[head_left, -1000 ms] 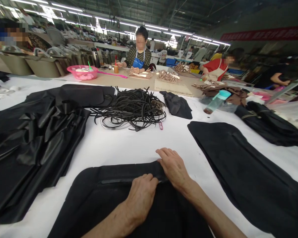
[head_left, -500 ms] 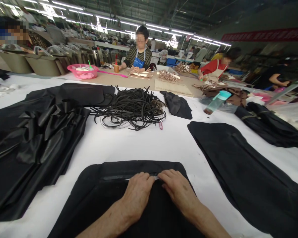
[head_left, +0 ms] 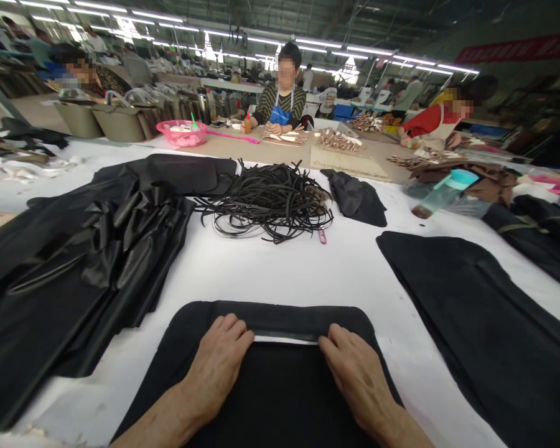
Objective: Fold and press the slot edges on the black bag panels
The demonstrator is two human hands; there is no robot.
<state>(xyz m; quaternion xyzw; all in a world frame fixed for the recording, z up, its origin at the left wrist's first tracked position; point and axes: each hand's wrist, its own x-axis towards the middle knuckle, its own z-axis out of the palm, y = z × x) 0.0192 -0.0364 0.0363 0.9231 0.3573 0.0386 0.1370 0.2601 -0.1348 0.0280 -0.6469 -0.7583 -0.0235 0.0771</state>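
Observation:
A black sheet panel (head_left: 284, 398), leather-like with rounded far corners, lies on the white-covered table in front of me. Across it, near the far edge, runs a slit or fold with a narrow white strip (head_left: 285, 340) showing. My left hand (head_left: 217, 364) grips the left end of this line, its fingers curled and pressed together. At the right end, my right hand (head_left: 354, 373) is closed in the same way, thumb side inward. Both hands rest on the panel, well apart; what lies under the fingertips is hidden.
Crumpled black sheets (head_left: 98, 261) lie left; stacked black panels (head_left: 485, 311) lie right. Ahead are a heap of black strips (head_left: 270, 202), a small pink tool (head_left: 322, 236) and a teal-lidded bottle (head_left: 445, 194). Co-workers sit beyond, near a pink basin (head_left: 182, 138).
My hands have moved apart along the fold, left hand leftward and right hand rightward. More of the white strip shows between them. The view has turned slightly left.

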